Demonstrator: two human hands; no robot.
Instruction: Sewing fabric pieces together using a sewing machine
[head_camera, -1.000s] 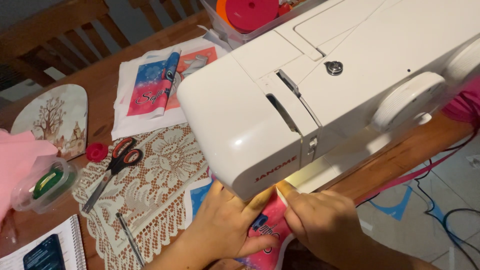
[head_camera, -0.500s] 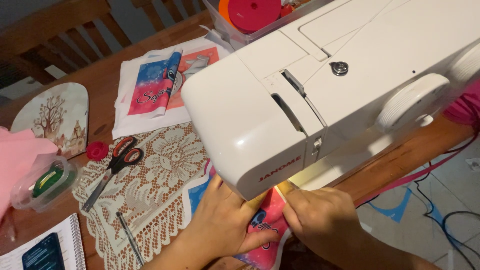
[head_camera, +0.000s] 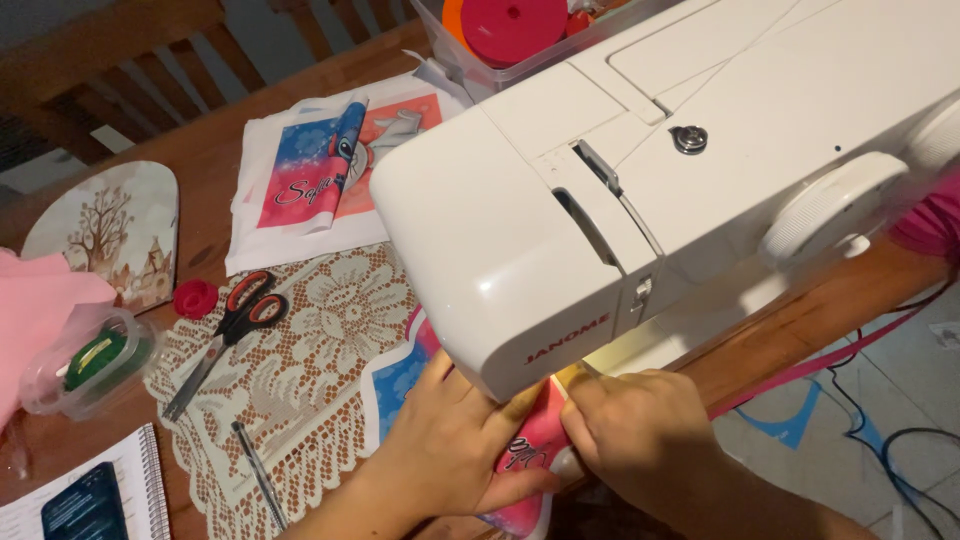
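A white sewing machine (head_camera: 640, 170) fills the upper right of the head view. Under its head lies a piece of printed fabric (head_camera: 530, 450), pink and blue. My left hand (head_camera: 450, 440) lies flat on the fabric's left part, fingers reaching under the machine. My right hand (head_camera: 640, 420) presses on the fabric's right side, fingertips close to the lit area below the machine head. The needle and presser foot are hidden by the machine body. The two hands nearly touch each other over the fabric.
A cream lace doily (head_camera: 300, 360) covers the wooden table (head_camera: 200, 160). On it lie red-handled scissors (head_camera: 225, 335) and a pen (head_camera: 258, 475). Printed fabric panels (head_camera: 320, 170), a red spool (head_camera: 195, 297), a clear tub (head_camera: 85, 360), a phone on a notebook (head_camera: 85, 505) and cables (head_camera: 890, 440) are around.
Both hands have shifted slightly under the machine head, fingers pushed further in on the fabric. The view has drifted a little; nothing else on the table moved.
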